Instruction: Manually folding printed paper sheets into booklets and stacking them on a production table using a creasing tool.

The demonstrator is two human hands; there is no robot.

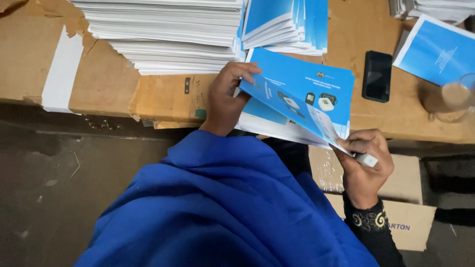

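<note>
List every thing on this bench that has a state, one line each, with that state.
Left hand: gripping the top edge of the blue cover.
Right hand: pinching the cover's lower corner, a small white block in its fingers.
Blue cover: lifted and bent, partly folded.
Phone: flat, screen dark.
White sheet stack: piled high, fanned out.
Glass: upright; contents unclear.

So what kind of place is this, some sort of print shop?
Probably a print finishing or packing workroom. Tall stacks of white sheets and blue booklets sit on a worktable covered in cardboard. The left hand and right hand hold a blue cover sheet.
</note>
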